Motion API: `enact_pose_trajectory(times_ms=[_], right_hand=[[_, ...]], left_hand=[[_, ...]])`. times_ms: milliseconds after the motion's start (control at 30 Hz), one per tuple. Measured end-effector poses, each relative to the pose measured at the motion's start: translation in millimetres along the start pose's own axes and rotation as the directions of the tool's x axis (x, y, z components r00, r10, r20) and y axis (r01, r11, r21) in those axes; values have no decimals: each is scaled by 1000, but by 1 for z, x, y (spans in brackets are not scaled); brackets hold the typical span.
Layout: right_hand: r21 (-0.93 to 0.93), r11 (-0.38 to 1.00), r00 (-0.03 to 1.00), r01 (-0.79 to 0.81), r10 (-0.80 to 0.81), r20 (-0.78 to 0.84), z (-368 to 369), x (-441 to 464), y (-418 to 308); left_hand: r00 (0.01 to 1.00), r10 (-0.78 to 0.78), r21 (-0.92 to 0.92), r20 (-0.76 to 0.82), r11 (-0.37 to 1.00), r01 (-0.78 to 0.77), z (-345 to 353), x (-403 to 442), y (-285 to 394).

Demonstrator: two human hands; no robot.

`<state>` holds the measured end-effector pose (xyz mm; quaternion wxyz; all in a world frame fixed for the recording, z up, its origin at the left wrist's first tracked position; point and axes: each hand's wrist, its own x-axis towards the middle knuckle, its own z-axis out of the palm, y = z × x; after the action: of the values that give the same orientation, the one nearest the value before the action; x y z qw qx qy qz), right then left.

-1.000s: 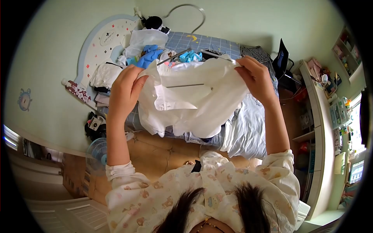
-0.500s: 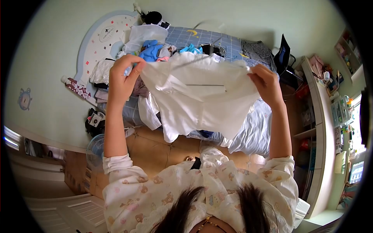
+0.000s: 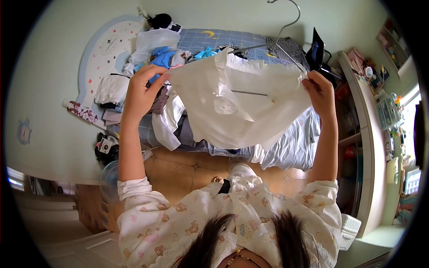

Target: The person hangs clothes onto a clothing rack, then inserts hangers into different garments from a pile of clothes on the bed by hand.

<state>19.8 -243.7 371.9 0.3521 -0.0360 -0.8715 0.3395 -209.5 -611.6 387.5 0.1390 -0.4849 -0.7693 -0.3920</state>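
Note:
A white short garment, probably a blouse, hangs spread out in front of me on a thin metal hanger. The hook rises above its neckline, and part of the lower bar shows within the neck opening. My left hand pinches the garment's left shoulder edge between thumb and fingers. At the opposite shoulder, my right hand is closed on the cloth beside the hanger's end. Whether either hand also grips the hanger is hidden by the fabric.
Behind the garment is a bed with blue checked bedding and heaped clothes. A curved white headboard stands left. A fan is on the floor, and a long shelf unit runs along the right.
The hanger's hook, blurred before, now stands clear and further right above the garment. The garment and my right hand have shifted slightly right, and the cloth's lower edge has risen.

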Motion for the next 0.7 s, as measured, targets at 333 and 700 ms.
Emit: enact_pose_trajectory(times_ms=[333, 700], right_hand=[[-104, 957, 962, -270, 266, -56, -40, -53, 25], [-405, 779, 873, -479, 470, -128, -116, -164, 47]], left_hand=[[940, 192, -7, 281, 980, -198, 100, 41, 40], [587, 538, -571, 605, 807, -152, 249, 30, 65]])
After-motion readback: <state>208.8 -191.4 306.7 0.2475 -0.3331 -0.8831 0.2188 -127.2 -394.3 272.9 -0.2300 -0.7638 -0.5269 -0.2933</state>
